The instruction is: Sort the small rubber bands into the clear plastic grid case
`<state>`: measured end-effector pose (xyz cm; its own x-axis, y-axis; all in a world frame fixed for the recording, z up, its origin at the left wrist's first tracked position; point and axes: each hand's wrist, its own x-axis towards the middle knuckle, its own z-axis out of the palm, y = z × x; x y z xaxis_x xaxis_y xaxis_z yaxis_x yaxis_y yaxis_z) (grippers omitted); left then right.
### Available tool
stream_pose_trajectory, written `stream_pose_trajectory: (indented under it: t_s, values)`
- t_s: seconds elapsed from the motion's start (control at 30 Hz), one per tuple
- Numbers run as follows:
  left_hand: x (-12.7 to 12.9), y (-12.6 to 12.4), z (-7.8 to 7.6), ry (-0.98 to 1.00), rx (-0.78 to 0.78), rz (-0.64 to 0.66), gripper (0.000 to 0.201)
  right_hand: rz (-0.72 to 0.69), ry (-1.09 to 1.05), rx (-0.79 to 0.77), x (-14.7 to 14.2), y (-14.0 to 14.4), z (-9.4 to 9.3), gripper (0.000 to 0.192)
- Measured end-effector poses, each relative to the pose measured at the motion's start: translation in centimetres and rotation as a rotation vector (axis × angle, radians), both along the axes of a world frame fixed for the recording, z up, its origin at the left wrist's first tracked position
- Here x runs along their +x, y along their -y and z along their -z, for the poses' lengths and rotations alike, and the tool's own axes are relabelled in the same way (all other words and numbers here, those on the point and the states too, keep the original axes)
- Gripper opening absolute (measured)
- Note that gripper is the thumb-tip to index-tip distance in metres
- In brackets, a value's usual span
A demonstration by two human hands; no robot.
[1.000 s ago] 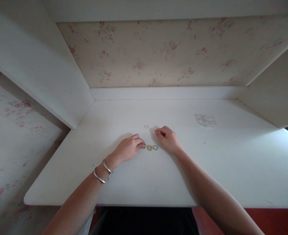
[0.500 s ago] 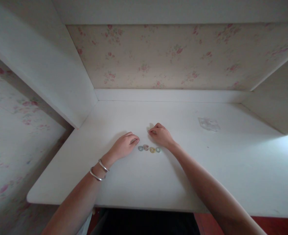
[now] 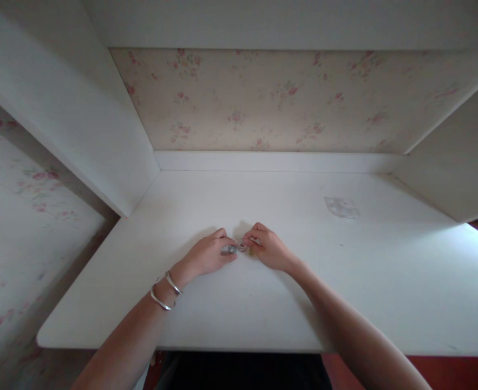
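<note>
Two bare hands working over small rings on a white worktop (image 3: 287, 314), about midway between its front and back edges. The left hand (image 3: 233, 249) has its thumb and forefinger on either side of a grey ring (image 3: 233, 249), apparently in a light pinch; two silver bracelets (image 3: 173, 284) circle the wrist. The right hand (image 3: 245, 242) has its fingers drawn in at a pinkish ring (image 3: 242, 247), which lies just right of the grey one; whether the fingertips close on it, or on something thinner, cannot be told. A yellow ring (image 3: 251, 252) shows only in part beneath the right hand.

Stage reached: the three visible rings lie close together between the hands, and the handling appears to be under way rather than finished. No ring is clearly joined to another; the fingers hide any link, so how much is left cannot be judged. A clear plastic bag (image 3: 342, 207) lies flat, well apart from the hands, toward the worktop's back right corner; its contents, if any, are too faint to tell.

Lettering: no brand, label or writing can be read on the bag, the rings or the bracelets.
</note>
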<state>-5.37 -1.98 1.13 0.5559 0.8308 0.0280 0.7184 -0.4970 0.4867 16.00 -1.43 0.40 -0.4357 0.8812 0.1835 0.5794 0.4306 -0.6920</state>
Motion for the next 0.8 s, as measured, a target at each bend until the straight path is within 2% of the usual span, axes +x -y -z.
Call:
stream_pose_trajectory:
  t_s: [0.2, 0.57, 0.8]
  values:
    - [0.0, -0.3, 0.1, -0.002, 0.002, -0.021, 0.025, -0.065, 0.061, 0.024, -0.1, 0.5, -0.3, 0.017]
    - [-0.1, -0.2, 0.0, -0.003, -0.006, -0.035, 0.024, -0.086, 0.148, 0.053, -0.1, 1.0, -0.3, 0.016]
    - [-0.1, -0.3, 0.1, 0.000, -0.007, -0.032, 0.024, -0.114, 0.187, 0.133, -0.1, 1.2, -0.3, 0.015]
